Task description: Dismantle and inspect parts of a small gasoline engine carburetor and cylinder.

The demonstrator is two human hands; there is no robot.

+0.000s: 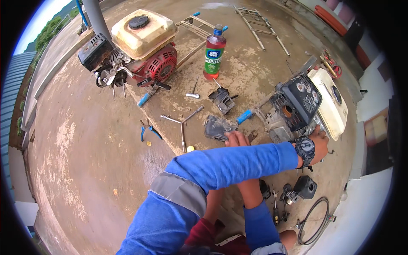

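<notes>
Reaching left hand (pixel 318 146), perhaps touching engine (pixel 296 102), sleeve (pixel 238 165) partly hiding right hand (pixel 237 139)

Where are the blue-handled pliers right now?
In the head view, the blue-handled pliers lie on the floor left of centre, just left of the three-armed wrench and below the red-housed engine in the picture.

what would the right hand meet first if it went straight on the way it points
The right hand would probably meet the dark boxy part first; whether they already touch is unclear.
</notes>
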